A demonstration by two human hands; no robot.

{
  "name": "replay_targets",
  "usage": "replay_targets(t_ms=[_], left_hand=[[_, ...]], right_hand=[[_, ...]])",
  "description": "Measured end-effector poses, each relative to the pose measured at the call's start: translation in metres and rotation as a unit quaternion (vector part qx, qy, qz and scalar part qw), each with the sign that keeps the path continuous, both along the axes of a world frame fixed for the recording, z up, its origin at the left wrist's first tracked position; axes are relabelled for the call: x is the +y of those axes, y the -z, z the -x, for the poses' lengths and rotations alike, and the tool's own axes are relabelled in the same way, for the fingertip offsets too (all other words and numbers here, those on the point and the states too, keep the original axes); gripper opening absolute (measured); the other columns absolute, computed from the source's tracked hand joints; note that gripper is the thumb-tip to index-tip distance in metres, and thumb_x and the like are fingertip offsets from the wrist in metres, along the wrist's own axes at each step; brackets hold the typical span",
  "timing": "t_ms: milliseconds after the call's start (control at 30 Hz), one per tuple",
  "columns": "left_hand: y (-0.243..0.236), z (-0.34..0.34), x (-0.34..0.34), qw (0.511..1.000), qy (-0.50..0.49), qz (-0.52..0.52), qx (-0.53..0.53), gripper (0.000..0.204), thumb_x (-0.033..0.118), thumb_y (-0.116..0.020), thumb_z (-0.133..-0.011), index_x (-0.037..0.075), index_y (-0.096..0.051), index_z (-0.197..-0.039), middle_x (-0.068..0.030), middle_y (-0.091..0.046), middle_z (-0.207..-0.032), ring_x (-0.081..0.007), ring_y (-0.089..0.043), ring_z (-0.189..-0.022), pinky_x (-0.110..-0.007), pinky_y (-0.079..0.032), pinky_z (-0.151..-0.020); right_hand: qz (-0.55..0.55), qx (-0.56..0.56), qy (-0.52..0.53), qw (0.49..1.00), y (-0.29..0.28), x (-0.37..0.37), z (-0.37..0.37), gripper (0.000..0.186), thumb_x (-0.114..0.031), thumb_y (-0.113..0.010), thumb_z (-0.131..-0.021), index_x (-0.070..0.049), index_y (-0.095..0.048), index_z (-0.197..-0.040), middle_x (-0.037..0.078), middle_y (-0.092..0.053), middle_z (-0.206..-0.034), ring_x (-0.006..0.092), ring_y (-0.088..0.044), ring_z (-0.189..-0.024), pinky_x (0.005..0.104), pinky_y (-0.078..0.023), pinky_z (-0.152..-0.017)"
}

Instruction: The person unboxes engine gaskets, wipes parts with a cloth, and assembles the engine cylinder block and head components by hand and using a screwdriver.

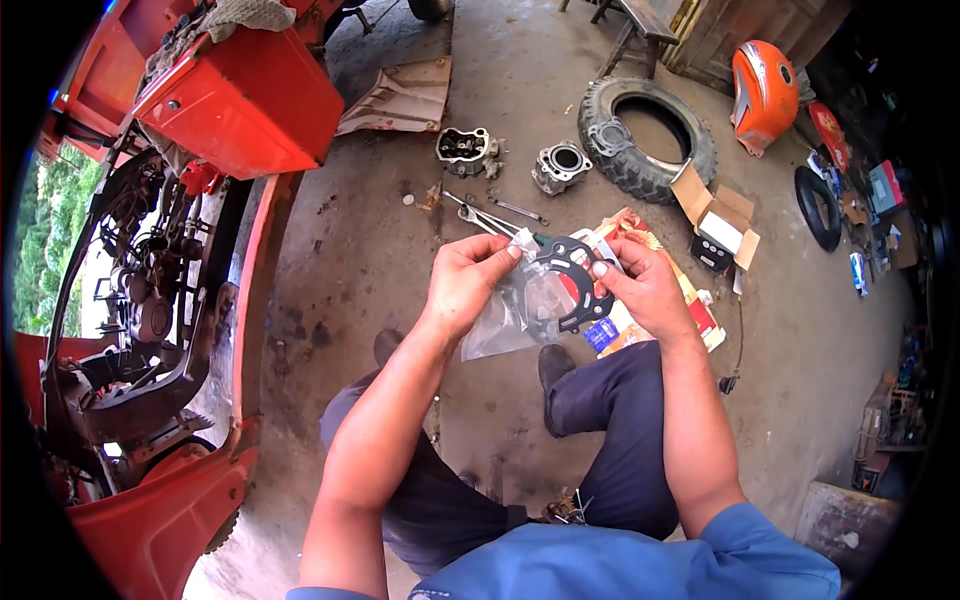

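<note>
Near the middle of the view my left hand (465, 280) pinches the top of a clear plastic bag (492, 330) between thumb and fingers. My right hand (640, 285) grips a dark gasket (580, 315) by its right side, thumb on its face. The gasket has a large round opening and several small holes, and it overlaps the bag. Below both hands lies printed cardboard packaging (700, 310) on the floor. A pair of long metal tools (480, 216) lies just above my left hand.
A red vehicle (230, 110) with exposed engine fills the left side. On the floor (290, 330) ahead are an engine head (460, 144), a cylinder (560, 168), a tire (695, 120) and an open box (710, 245). An orange body panel (762, 100) and bench (630, 20) stand behind.
</note>
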State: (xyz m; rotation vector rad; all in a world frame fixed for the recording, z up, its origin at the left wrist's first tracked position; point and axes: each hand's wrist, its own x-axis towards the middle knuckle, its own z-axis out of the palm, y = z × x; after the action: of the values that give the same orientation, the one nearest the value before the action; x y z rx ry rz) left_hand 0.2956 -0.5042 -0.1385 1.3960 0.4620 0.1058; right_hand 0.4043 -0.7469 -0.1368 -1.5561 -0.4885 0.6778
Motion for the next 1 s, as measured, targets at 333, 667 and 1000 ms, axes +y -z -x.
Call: replay_targets(t_ms=[333, 667, 1000], left_hand=[[0.066, -0.003, 0.032, 0.995, -0.057, -0.082, -0.009, 0.012, 0.012, -0.068, -0.102, 0.001, -0.066, -0.096, 0.0050, -0.062, -0.083, -0.0047, -0.051, -0.073, -0.023, -0.044, -0.067], [0.046, -0.025, -0.056, 0.978, -0.052, 0.199, -0.042, 0.025, 0.023, -0.071, -0.104, 0.007, -0.065, -0.123, 0.0029, -0.069, -0.094, -0.0076, -0.056, -0.076, -0.023, -0.043, -0.068], [0.104, -0.043, -0.043, 0.945, -0.016, 0.327, -0.019, 0.025, 0.009, -0.067, -0.102, 0.006, -0.064, -0.127, -0.0051, -0.073, -0.122, -0.0185, -0.070, -0.111, -0.037, -0.056, -0.099]], right_hand=[[-0.185, 0.086, 0.184, 0.962, 0.001, -0.019, -0.020, 0.015, -0.012, -0.067, -0.104, -0.005, -0.072, -0.116, 0.002, -0.073, -0.096, 0.0108, -0.067, -0.082, 0.0262, -0.054, -0.076], [-0.070, 0.065, 0.170, 0.981, 0.006, -0.019, -0.013, 0.018, -0.014, -0.075, -0.100, 0.001, -0.070, -0.107, 0.004, -0.073, -0.091, 0.0104, -0.067, -0.078, 0.0267, -0.054, -0.073], [-0.090, 0.036, 0.408, 0.908, 0.005, -0.077, -0.039, 0.034, -0.030, -0.061, -0.110, 0.001, -0.074, -0.108, 0.005, -0.071, -0.088, 0.0110, -0.066, -0.074, 0.0282, -0.057, -0.071]])
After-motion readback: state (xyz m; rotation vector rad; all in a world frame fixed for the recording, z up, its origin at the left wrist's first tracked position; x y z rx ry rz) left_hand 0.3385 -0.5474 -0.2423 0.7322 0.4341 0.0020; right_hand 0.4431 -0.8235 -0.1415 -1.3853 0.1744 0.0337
